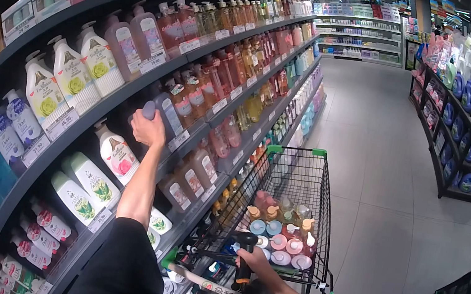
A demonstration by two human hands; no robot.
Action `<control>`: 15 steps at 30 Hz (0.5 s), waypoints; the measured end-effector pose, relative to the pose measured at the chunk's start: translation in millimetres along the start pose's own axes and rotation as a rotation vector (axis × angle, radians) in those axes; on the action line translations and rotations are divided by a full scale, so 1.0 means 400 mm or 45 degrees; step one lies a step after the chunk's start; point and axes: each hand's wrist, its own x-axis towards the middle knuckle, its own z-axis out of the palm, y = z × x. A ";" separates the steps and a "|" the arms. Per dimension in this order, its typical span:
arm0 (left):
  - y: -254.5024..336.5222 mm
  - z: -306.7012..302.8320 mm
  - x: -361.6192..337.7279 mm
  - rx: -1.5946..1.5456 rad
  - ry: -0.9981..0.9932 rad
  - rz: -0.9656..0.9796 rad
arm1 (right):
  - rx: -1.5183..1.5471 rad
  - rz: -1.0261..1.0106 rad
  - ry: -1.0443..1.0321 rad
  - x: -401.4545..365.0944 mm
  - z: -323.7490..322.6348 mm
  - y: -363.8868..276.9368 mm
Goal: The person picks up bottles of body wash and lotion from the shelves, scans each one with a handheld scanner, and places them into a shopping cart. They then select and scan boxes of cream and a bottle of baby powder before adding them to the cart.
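One bottle [149, 109] (purplish) pokes above the left fingers [138, 120].

left of centre, a left hand [149, 130] grips a purple bottle top [149, 110] among stocked shelves [99, 103]; lower centre, a right hand [257, 260] holds a black handheld device [245, 269] by a cart [275, 149] of bottles [278, 241].

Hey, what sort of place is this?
Most likely a supermarket: there are long shelves of pump bottles, price tags along their edges, and a cart with more bottles in it.
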 end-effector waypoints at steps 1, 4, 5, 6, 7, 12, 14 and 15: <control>-0.003 -0.013 0.002 -0.039 0.021 -0.047 | 0.005 -0.001 -0.004 -0.002 -0.004 0.001; -0.032 -0.084 0.021 -0.318 0.044 0.006 | -0.110 0.041 0.081 -0.017 -0.005 -0.012; -0.040 -0.130 0.022 -0.549 0.015 0.067 | -0.170 0.097 0.053 -0.021 -0.007 -0.027; -0.043 -0.182 0.028 -0.654 0.002 0.113 | -0.177 0.118 0.052 -0.025 -0.009 -0.029; -0.042 -0.233 0.030 -0.834 -0.014 0.054 | -0.084 0.111 0.051 -0.026 -0.009 -0.026; -0.153 -0.455 -0.053 -1.752 -0.368 -0.162 | 0.400 0.313 0.093 -0.022 -0.010 -0.028; -0.179 -0.513 -0.142 -1.947 -0.486 -0.361 | 0.596 0.239 0.096 -0.042 -0.008 -0.066; -0.209 -0.531 -0.189 -2.018 -0.594 -0.371 | 0.709 0.269 0.106 -0.041 -0.021 -0.052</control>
